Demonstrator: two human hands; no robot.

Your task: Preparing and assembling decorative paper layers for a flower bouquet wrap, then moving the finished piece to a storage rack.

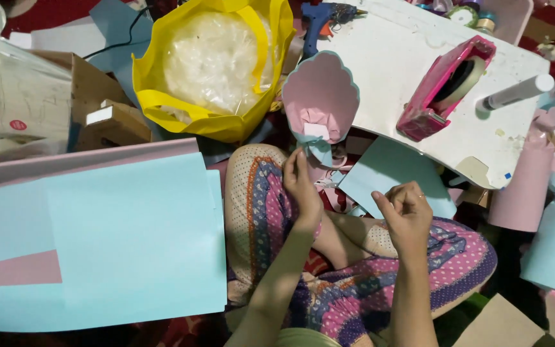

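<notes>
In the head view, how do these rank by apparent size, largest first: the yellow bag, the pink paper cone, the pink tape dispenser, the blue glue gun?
1. yellow bag
2. pink paper cone
3. pink tape dispenser, close to the cone, so unsure
4. blue glue gun, partly hidden
</notes>
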